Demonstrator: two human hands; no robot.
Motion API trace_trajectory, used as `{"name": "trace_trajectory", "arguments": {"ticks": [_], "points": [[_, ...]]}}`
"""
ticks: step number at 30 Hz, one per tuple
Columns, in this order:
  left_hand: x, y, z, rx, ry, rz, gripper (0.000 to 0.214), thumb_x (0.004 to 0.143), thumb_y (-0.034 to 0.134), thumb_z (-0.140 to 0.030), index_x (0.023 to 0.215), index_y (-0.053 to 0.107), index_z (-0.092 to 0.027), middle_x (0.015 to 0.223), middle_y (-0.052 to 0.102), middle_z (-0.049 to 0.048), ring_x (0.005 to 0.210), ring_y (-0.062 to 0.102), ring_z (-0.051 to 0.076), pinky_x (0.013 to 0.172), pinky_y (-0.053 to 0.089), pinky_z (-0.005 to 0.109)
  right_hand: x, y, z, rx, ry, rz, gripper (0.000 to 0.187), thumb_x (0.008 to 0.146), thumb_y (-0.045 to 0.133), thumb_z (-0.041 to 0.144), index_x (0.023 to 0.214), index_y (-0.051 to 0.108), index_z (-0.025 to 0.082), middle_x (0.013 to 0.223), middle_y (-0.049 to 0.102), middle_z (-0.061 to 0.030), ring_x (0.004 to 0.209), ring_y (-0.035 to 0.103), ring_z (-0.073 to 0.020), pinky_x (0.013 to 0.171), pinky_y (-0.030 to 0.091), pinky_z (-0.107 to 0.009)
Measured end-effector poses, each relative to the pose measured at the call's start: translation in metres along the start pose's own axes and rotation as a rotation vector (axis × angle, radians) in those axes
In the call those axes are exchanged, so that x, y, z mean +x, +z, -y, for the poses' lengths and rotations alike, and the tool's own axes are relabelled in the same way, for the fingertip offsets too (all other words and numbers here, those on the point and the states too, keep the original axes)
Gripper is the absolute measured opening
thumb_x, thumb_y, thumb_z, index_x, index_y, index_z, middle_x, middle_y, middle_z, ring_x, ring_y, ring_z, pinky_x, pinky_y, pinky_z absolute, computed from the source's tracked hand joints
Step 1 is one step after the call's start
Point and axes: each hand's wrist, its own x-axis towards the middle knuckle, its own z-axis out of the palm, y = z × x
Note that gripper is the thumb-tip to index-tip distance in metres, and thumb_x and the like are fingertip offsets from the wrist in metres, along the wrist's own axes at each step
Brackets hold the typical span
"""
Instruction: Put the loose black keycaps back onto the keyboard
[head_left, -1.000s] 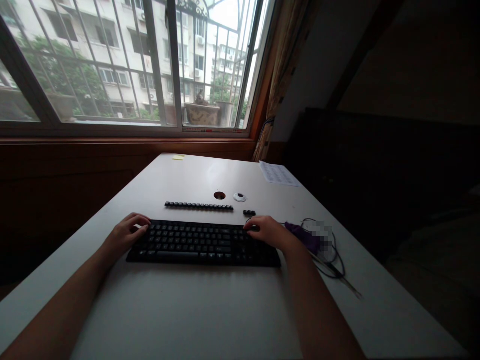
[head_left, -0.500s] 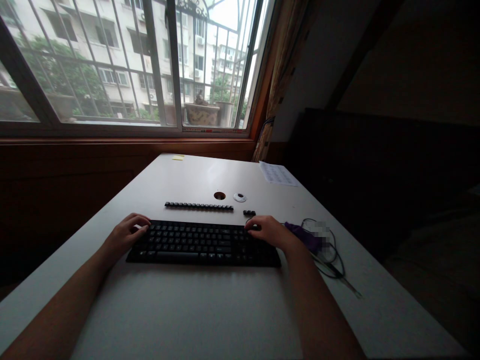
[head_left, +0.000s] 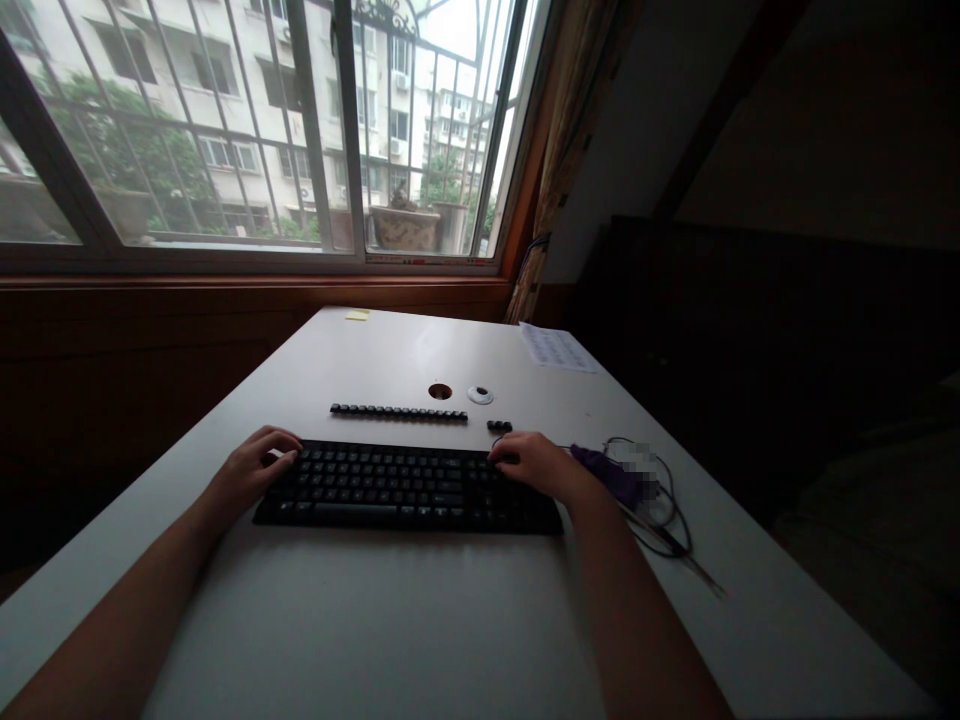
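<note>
A black keyboard (head_left: 390, 488) lies across the white desk (head_left: 390, 630) in front of me. My left hand (head_left: 251, 468) wraps its curled fingers over the keyboard's left end. At the upper right corner of the keyboard, my right hand (head_left: 536, 462) has its fingers bent down and pressed together on the keys; what they pinch is hidden. Just beyond the keyboard lies a straight row of loose black keycaps (head_left: 399, 411). A small pair of keycaps (head_left: 499, 426) sits close to my right fingertips.
A cable hole (head_left: 440, 391) and its white cover (head_left: 480, 395) are behind the keycap row. A purple object (head_left: 607, 470) and looped black cables (head_left: 667, 520) lie right of my right hand. A printed sheet (head_left: 556, 348) and a yellow note (head_left: 357, 315) lie near the window.
</note>
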Motion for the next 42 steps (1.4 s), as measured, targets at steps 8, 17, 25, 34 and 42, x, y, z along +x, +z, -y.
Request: {"name": "trace_trajectory", "arguments": {"ticks": [8, 17, 25, 34, 42], "points": [[0.000, 0.001, 0.001, 0.001, 0.002, -0.011, 0.036, 0.088, 0.056, -0.056, 0.090, 0.067, -0.022, 0.106, 0.064, 0.0062, 0.097, 0.065, 0.025, 0.079, 0.055, 0.033, 0.000, 0.000, 0.001, 0.024, -0.004, 0.001, 0.017, 0.081, 0.065, 0.018, 0.092, 0.077, 0.026, 0.095, 0.073, -0.0028, 0.092, 0.066, -0.0194, 0.086, 0.049, -0.031], [0.000, 0.000, 0.000, -0.005, -0.001, -0.007, 0.033, 0.089, 0.056, -0.053, 0.090, 0.067, -0.022, 0.106, 0.064, 0.0061, 0.096, 0.065, 0.024, 0.078, 0.055, 0.033, -0.002, -0.002, -0.008, 0.099, 0.035, -0.101, 0.020, 0.089, 0.061, 0.031, 0.102, 0.073, 0.022, 0.107, 0.067, -0.0068, 0.089, 0.064, -0.0173, 0.085, 0.049, -0.031], [0.000, 0.001, 0.002, -0.001, 0.015, -0.011, 0.034, 0.089, 0.056, -0.054, 0.091, 0.068, -0.022, 0.107, 0.064, 0.0064, 0.097, 0.065, 0.024, 0.079, 0.055, 0.032, 0.004, 0.014, -0.028, 0.133, 0.091, 0.008, 0.029, 0.087, 0.066, 0.042, 0.107, 0.073, 0.021, 0.109, 0.067, -0.0081, 0.104, 0.062, -0.0233, 0.095, 0.046, -0.036], [0.000, 0.002, 0.001, -0.024, 0.011, -0.013, 0.031, 0.090, 0.056, -0.051, 0.090, 0.067, -0.022, 0.106, 0.063, 0.0060, 0.096, 0.065, 0.024, 0.078, 0.055, 0.031, 0.006, 0.015, -0.031, 0.215, 0.143, 0.004, 0.027, 0.084, 0.069, 0.038, 0.104, 0.072, 0.020, 0.109, 0.067, -0.0073, 0.104, 0.062, -0.0228, 0.094, 0.047, -0.036], [0.000, 0.001, 0.000, -0.019, 0.029, -0.021, 0.027, 0.089, 0.058, -0.047, 0.090, 0.067, -0.022, 0.106, 0.063, 0.0051, 0.095, 0.065, 0.023, 0.076, 0.054, 0.030, 0.003, 0.014, -0.025, 0.212, 0.128, 0.008, 0.028, 0.088, 0.062, 0.040, 0.107, 0.072, 0.021, 0.110, 0.067, -0.0075, 0.104, 0.062, -0.0225, 0.095, 0.046, -0.035]]}}
